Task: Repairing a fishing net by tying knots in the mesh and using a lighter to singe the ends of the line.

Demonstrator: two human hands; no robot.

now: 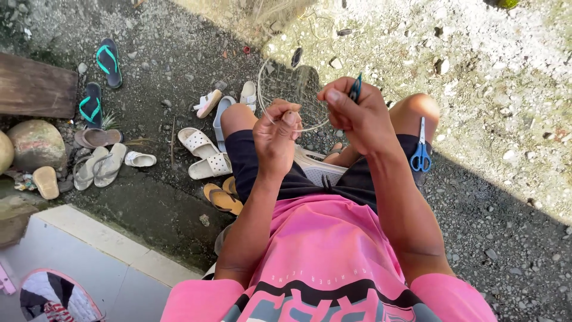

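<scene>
I sit with knees apart over gravel ground, in a pink shirt and black shorts. My left hand (277, 136) is closed around a thin pale line or fine net (290, 89) that loops up in front of my knees. My right hand (353, 111) is raised beside it, pinching a small dark blue tool (356, 88) between thumb and fingers. The net's mesh is faint and stretches away toward the top. A pair of blue-handled scissors (420, 149) lies on my right thigh, untouched.
Several sandals and slippers lie scattered at left: teal-strapped flip-flops (108, 61), white perforated slides (202, 153), tan ones (223, 200). A wooden plank (36, 86) and round stones (37, 143) sit far left. A tiled step (107, 262) is at lower left.
</scene>
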